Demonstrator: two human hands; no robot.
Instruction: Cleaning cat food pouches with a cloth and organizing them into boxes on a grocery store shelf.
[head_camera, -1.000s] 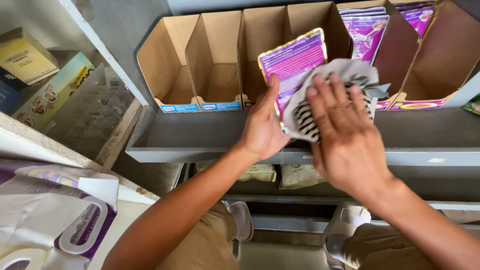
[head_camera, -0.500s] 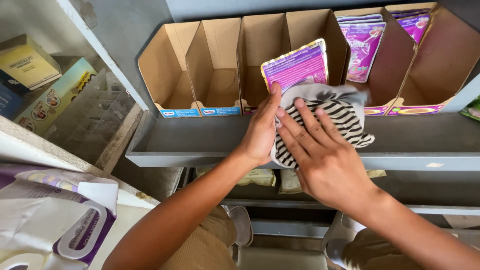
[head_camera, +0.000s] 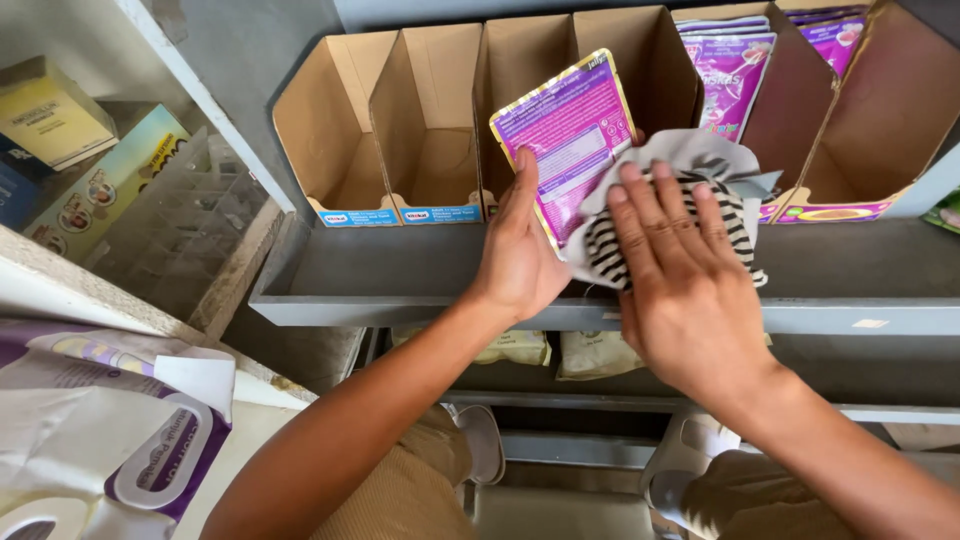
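Right fingers (head_camera: 655, 215): spread flat, pressing a striped cloth (head_camera: 700, 205) onto the lower right of the pouch
Right hand (head_camera: 690, 290): open, palm down on the cloth, forearm running off toward the lower right
Left fingers (head_camera: 522, 185): closed round the pouch's left edge, thumb behind, out of sight
Left hand (head_camera: 520, 255): gripping the pouch, holding it tilted just above the shelf
Pouch (head_camera: 570, 135): purple, gold-edged, upright and leaning, in front of the third box, over the shelf's front half
Wiping so far: seems under way; cloth covering the pouch's lower right corner, upper face bare; how much is already clean cannot be told
Left to do: by the look of it, rest of the face, then back into a box
Shelf (head_camera: 400, 275): grey, bare along its front to the left of the pouch
Boxes (head_camera: 430, 130): brown card, open-fronted, in a row at the shelf's back; those left of the pouch look empty
Stocked pouches (head_camera: 735, 75): purple, standing in the boxes right of the pouch, at the shelf's back
In the way: the cloth's loose fold close to the stocked pouches; otherwise nothing between the hands and the boxes
Below the shelf: pale bags (head_camera: 590, 352) on a lower level
Left of the shelf: cartons (head_camera: 85, 165) on another rack, a wrapped paper-roll pack (head_camera: 110, 440) nearer the camera
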